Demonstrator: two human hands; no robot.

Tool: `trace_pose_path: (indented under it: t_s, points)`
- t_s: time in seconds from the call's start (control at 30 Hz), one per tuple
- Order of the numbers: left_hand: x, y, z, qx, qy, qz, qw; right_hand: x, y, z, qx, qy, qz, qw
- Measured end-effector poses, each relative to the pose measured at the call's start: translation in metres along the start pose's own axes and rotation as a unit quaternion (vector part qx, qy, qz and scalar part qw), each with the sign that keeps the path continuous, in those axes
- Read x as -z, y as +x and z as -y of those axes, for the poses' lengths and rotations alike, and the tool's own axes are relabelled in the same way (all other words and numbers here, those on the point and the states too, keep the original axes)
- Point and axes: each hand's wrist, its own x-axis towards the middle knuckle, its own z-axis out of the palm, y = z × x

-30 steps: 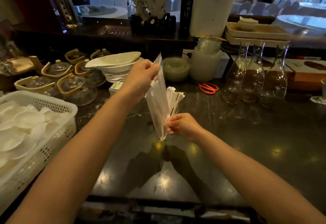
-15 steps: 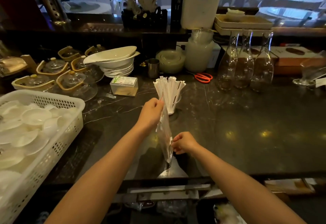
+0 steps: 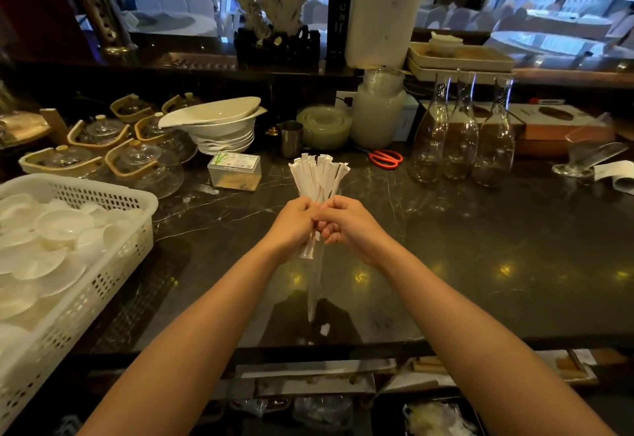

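Left hand and right hand meet above the dark marble desk. The fingers of both are curled round the top of a limp clear plastic bag, which hangs between the wrists towards the desk's near edge. The bag's upper end is hidden inside the fists, and its lower end is hard to trace against reflections. Just behind the hands rises a fan of white paper-wrapped sticks; its holder is covered. At left, a white perforated plastic basket is cut off by the frame.
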Motion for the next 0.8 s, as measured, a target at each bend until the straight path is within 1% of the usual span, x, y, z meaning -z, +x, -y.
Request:
trace_pose_path:
  t_s: [0.2, 0.3, 0.47, 0.53, 0.63, 0.8]
  points:
    - [-0.001, 0.002, -0.007, 0.012, -0.028, 0.047, 0.998, 0.014, 0.006, -0.001, -0.055, 0.003, -0.004, 0.998]
    - [-0.001, 0.003, -0.010, 0.014, -0.034, 0.076, 0.996, 0.018, 0.007, -0.003, -0.069, -0.033, 0.026, 0.997]
    - [0.006, 0.003, -0.014, 0.016, -0.035, 0.124, 0.992, 0.023, 0.012, 0.000, -0.054, -0.105, 0.052, 0.992]
    - [0.009, 0.005, -0.013, 0.012, -0.022, 0.126, 0.992, 0.022, 0.013, 0.002, -0.044, -0.142, 0.047, 0.988]
    - [0.012, 0.007, -0.011, -0.003, 0.009, 0.107, 0.994, 0.019, 0.013, 0.006, -0.031, -0.192, 0.040, 0.980]
    - [0.011, 0.006, -0.010, -0.016, -0.012, 0.087, 0.996, 0.014, 0.016, 0.008, -0.022, -0.233, 0.034, 0.972]
